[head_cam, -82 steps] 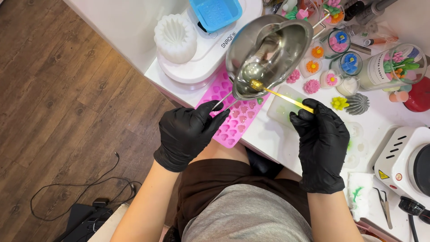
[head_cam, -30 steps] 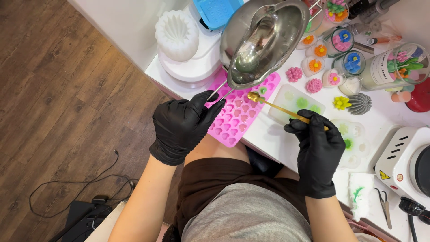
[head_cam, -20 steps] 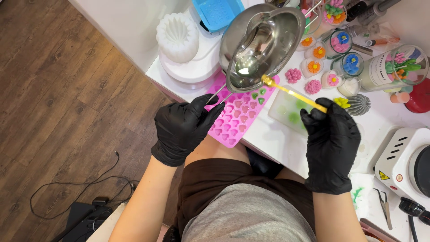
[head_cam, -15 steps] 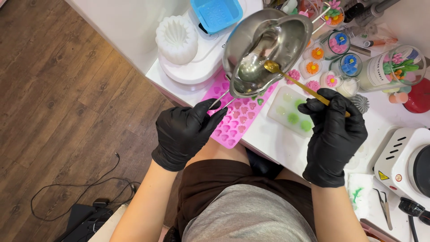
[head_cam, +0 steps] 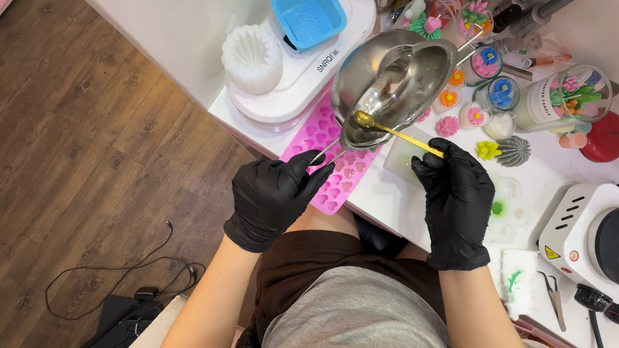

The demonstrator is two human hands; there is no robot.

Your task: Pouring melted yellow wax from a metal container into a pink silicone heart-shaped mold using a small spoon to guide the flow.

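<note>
L hand [head_cam: 274,200] clamped on wire handle of steel melting pot [head_cam: 393,84], held tilted over pink heart mold [head_cam: 325,164] at table edge [head_cam: 248,132]. R hand [head_cam: 458,203] pinches gold spoon [head_cam: 394,131], bowl resting at pot lip. Hands apart; right side crowded w/ small flower candles [head_cam: 477,116], hot plate [head_cam: 583,232]; floor [head_cam: 97,161] open left.

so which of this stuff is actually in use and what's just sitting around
In use:
left hand
right hand
steel melting pot
gold spoon
pink heart mould

Lying about:
blue square mould
white fluted mould
hot plate
finished flower candles
tweezers
</note>
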